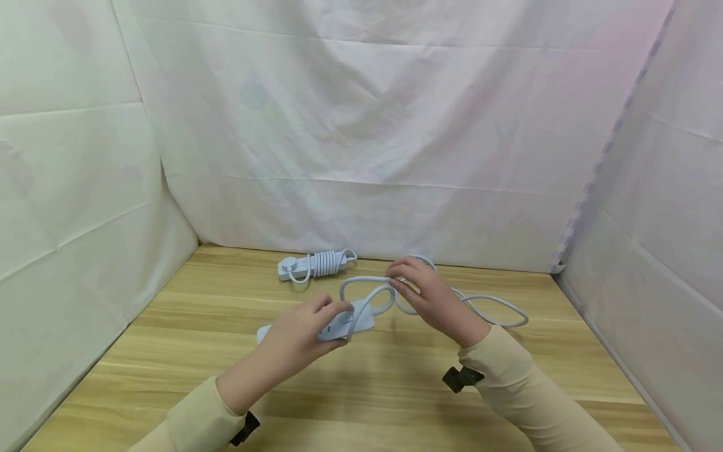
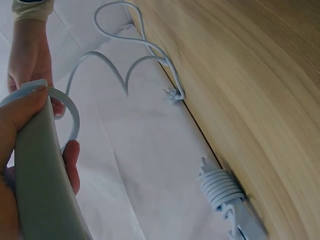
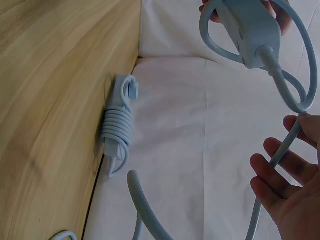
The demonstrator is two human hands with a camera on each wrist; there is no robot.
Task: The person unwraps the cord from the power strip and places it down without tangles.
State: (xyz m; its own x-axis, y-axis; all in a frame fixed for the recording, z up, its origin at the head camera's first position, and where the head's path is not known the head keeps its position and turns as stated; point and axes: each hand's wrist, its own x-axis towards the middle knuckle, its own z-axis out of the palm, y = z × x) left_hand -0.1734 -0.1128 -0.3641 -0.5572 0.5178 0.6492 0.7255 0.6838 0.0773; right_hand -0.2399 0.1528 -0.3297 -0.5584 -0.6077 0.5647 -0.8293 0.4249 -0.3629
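Note:
A white power strip (image 1: 360, 317) is held by my left hand (image 1: 302, 326), raised at a slant over the table. In the left wrist view its long side (image 2: 45, 170) lies between thumb and fingers. One turn of its white cord (image 1: 361, 279) loops around the strip's right end. My right hand (image 1: 432, 300), just right of the strip, pinches the cord near that end. In the right wrist view, the cord crosses the slightly bent fingers (image 3: 267, 172) below the thumb. More loose cord trails right, behind the right wrist, onto the table.
A second power strip (image 1: 326, 263) lies at the table's back edge, its cord wound around it in several tight turns. White cloth (image 1: 361, 125) hangs behind and on both sides of the wooden table (image 1: 186, 351).

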